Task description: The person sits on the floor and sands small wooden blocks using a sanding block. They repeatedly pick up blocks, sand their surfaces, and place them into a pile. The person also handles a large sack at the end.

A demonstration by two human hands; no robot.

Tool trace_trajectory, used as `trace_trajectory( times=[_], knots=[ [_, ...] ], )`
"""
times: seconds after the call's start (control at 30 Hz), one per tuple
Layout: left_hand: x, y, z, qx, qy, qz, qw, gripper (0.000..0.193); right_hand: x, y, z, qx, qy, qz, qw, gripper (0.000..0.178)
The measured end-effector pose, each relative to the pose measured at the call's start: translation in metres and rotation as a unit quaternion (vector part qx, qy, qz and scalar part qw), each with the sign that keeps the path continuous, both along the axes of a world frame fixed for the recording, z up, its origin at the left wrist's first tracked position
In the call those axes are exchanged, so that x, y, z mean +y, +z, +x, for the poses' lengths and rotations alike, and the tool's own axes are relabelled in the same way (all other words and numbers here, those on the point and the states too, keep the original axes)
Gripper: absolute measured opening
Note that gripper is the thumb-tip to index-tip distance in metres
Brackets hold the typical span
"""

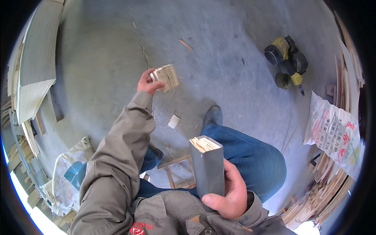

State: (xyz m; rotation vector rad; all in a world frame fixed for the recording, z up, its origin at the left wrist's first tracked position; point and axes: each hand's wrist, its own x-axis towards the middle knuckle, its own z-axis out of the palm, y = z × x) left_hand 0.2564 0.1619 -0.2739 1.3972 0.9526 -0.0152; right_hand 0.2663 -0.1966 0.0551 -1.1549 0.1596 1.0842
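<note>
My left hand (pixel 148 84) is stretched out ahead over the floor. Its thumb and fingers are closed on a small stack of pale wood pieces (pixel 167 78). Close to my body, my right hand (pixel 231 197) grips a dark grey rectangular tube (pixel 208 172) from its right side, with the thumb across its near face. The tube stands nearly upright. Thin wood strips (pixel 205 144) are packed inside and show at its upper end; how far down they reach is hidden.
A yellow and black power tool (pixel 288 58) lies on the concrete floor (pixel 219 58) at the far right. A printed white sack (pixel 333 133) rests by wood strips (pixel 321 196). Stacked boards (pixel 37 62) stand left. A small pale wood piece (pixel 174 121) lies near my boot (pixel 212 116).
</note>
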Motion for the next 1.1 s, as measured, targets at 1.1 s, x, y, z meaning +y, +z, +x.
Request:
trace_trajectory(
  times=[1.1],
  knots=[
    [-0.145,0.256,-0.268,-0.177,0.160,-0.254,0.937,0.077,0.045,-0.050,-0.093,-0.122,0.083,0.042,0.988,0.069]
  ],
)
